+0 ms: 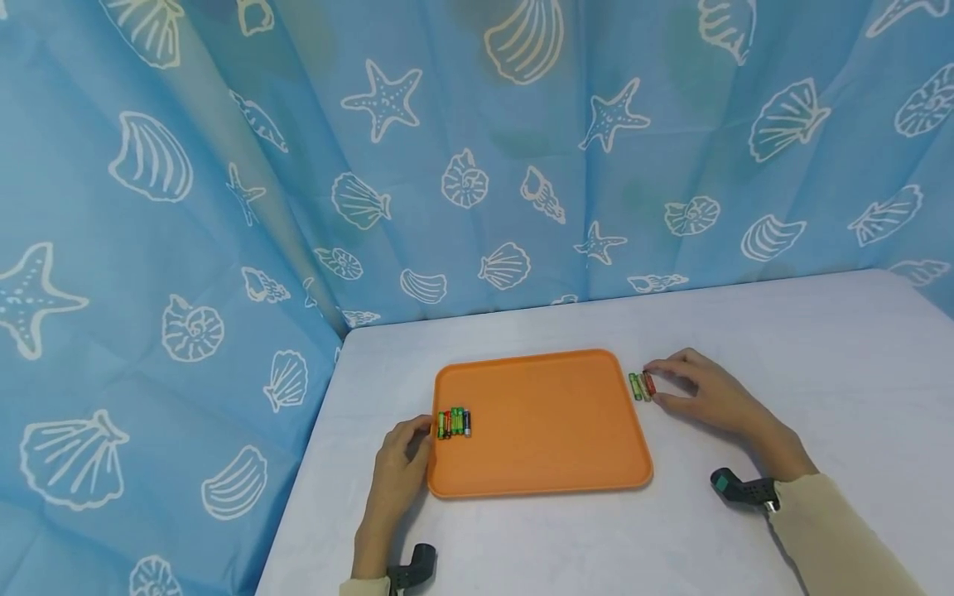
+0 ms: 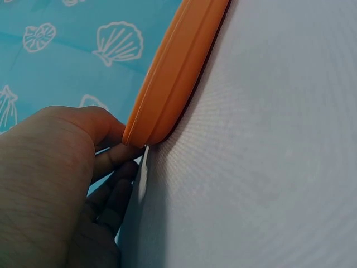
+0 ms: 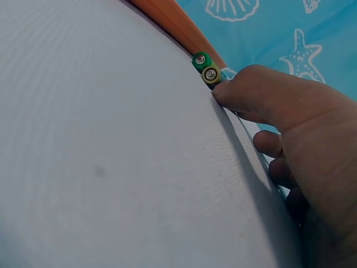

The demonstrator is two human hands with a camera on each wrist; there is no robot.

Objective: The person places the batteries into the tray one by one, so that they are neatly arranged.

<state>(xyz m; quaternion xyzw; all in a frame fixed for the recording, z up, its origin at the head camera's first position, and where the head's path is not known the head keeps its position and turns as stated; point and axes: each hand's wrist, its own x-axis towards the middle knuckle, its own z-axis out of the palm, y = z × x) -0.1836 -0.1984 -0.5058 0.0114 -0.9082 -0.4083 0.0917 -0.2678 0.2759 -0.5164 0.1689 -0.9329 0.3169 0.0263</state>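
Observation:
My right hand (image 1: 704,396) pinches a red battery (image 1: 649,383) end to end between thumb and forefinger. Right beside it, a gold battery (image 1: 643,387) and a green battery (image 1: 635,386) stand in a line off the right rim of the orange tray (image 1: 551,430). The right wrist view shows the ends of the green battery (image 3: 201,58) and the gold one (image 3: 211,75), with the thumb covering the red one. At the tray's left rim, my left hand (image 1: 398,463) rests its thumb and forefinger against the edge (image 2: 167,78), fingers loosely bent.
Inside the tray, a row of several batteries (image 1: 458,422), green, red and dark, lies near the left rim. A white cloth (image 1: 537,546) covers the table. Behind and to the left hangs a blue curtain (image 1: 440,223) with seashells.

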